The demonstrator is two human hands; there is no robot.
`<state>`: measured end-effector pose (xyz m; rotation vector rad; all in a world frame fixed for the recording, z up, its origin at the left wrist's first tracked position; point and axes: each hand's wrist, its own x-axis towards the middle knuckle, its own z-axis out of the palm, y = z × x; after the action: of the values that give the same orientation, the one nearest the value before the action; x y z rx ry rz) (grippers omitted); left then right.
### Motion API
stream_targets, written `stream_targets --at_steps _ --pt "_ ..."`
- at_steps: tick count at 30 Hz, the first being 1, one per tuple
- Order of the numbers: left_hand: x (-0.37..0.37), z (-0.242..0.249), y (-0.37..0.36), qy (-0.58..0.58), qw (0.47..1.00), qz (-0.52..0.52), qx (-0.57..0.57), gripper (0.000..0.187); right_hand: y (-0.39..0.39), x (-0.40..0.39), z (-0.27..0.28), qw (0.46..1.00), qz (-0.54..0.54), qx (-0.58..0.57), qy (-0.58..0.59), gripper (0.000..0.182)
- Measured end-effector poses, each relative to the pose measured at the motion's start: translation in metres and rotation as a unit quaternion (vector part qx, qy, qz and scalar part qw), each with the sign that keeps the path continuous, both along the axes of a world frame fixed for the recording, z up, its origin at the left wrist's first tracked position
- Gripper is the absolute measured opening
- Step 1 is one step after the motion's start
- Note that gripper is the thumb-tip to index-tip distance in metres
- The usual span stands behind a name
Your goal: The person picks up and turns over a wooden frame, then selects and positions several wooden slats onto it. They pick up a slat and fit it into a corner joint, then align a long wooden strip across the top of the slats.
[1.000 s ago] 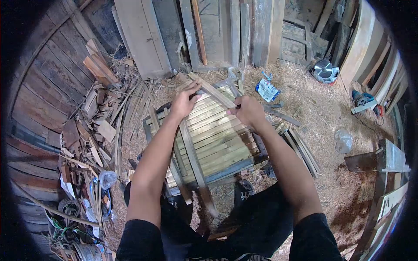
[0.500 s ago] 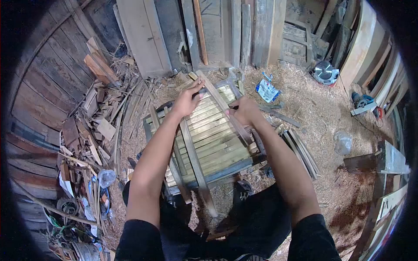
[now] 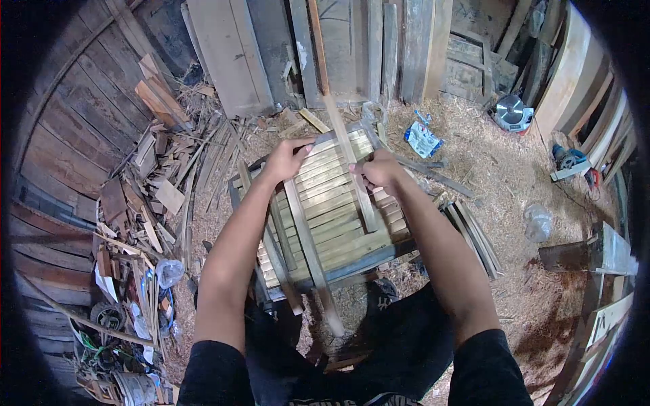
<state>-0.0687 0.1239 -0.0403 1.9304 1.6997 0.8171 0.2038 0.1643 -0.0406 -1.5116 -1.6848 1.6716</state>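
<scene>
A slatted wooden panel [image 3: 328,196] in a dark frame lies in front of me. My right hand [image 3: 380,169] is closed on a narrow wooden strip [image 3: 343,134], which is slanted over the panel's slats and reaches past its far edge. At the panel's far left edge is my left hand [image 3: 288,161], its fingers curled towards the thumb and apart from the strip. What it grips, if anything, I cannot make out. Two longer battens [image 3: 308,247] [image 3: 279,267] lie across the panel's left part, their near ends sticking out over its near edge.
Scrap wood [image 3: 139,176] is heaped along the left wall. A circular saw [image 3: 511,114] and a blue power tool [image 3: 567,159] lie on the shavings at right. A blue-white packet [image 3: 423,141] and stacked strips [image 3: 472,237] are beside the panel. Boards [image 3: 227,61] lean at the back.
The strip has turned more upright in view and shifted away from me, its far end now well beyond the panel. My left hand has come off the strip; my right hand still grips it.
</scene>
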Motion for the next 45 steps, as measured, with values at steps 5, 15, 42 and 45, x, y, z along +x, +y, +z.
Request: stream_targets --at_steps 5,15,42,45 --pt "-0.007 -0.001 -0.007 0.004 0.999 -0.027 0.024 0.032 -0.006 -0.016 0.006 0.979 -0.145 -0.046 0.134 0.03" --pt "-0.012 0.023 -0.036 -0.07 0.993 -0.046 -0.083 0.039 -0.004 -0.053 0.008 0.891 -0.342 -0.045 0.295 0.043" --pt "-0.001 0.01 -0.073 0.028 0.994 0.068 0.076 0.043 0.017 0.003 -0.012 0.814 0.118 0.561 -0.09 0.032" --pt "0.001 0.017 -0.085 0.062 0.988 0.122 0.065 0.047 0.023 0.004 -0.016 0.813 0.126 0.564 -0.077 0.035"
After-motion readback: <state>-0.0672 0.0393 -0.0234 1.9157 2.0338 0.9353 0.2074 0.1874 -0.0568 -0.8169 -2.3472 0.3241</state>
